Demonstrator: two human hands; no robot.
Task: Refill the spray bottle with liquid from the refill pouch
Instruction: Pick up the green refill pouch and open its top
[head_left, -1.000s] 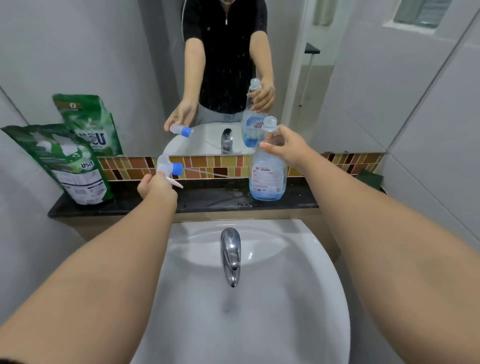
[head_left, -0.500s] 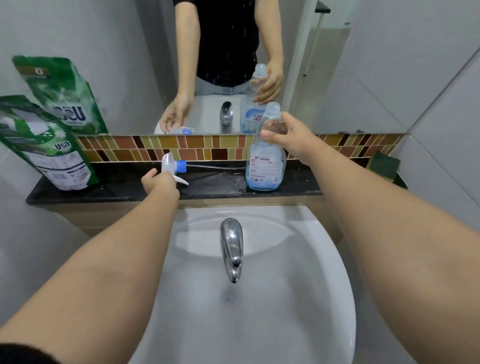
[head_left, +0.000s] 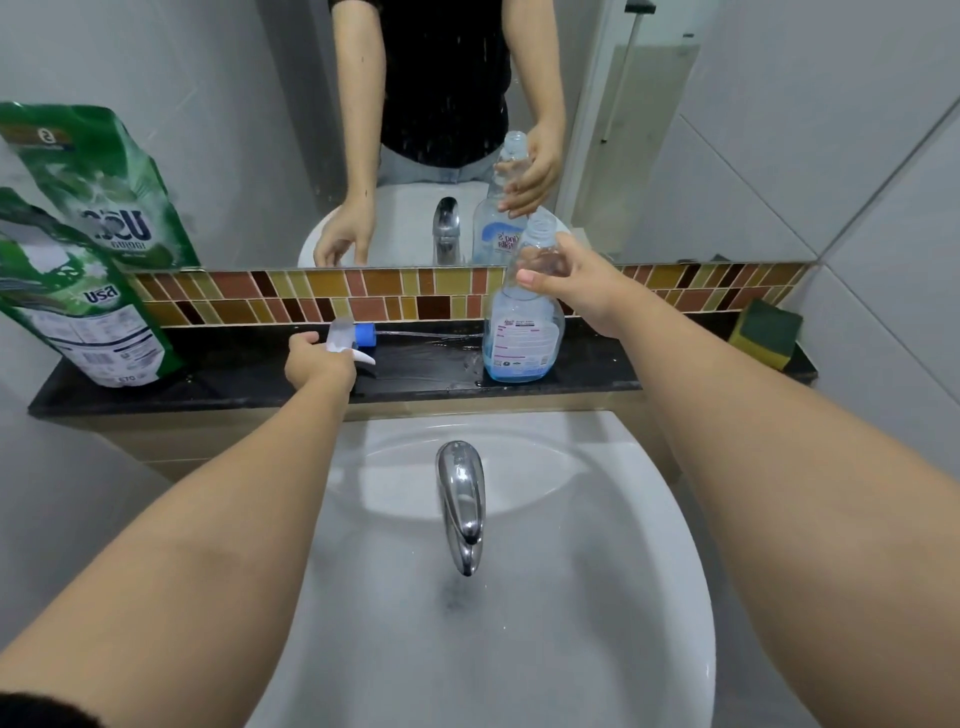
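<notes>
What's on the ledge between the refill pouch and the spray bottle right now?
In the head view, only the left hand with the spray head; otherwise bare ledge between refill pouch and spray bottle.

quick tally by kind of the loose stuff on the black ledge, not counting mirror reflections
Refill pouch: 1
Spray bottle: 1
Trigger spray head: 1
Sponge: 1
Total: 4

Spray bottle (head_left: 522, 332) stands uncapped on the ledge (head_left: 249, 374) behind the sink (head_left: 597, 597), its neck between the right hand's (head_left: 576, 283) fingers. The trigger sprayer head (head_left: 353, 340) lies on the ledge under the left hand's (head_left: 319, 361) fingers, its dip tube (head_left: 415, 335) reaching toward the bottle. The refill pouch (head_left: 78, 312) leans well left of those fingers; a sponge (head_left: 766, 330) sits far right. The faucet (head_left: 460, 504) lies nearer than both hands.
</notes>
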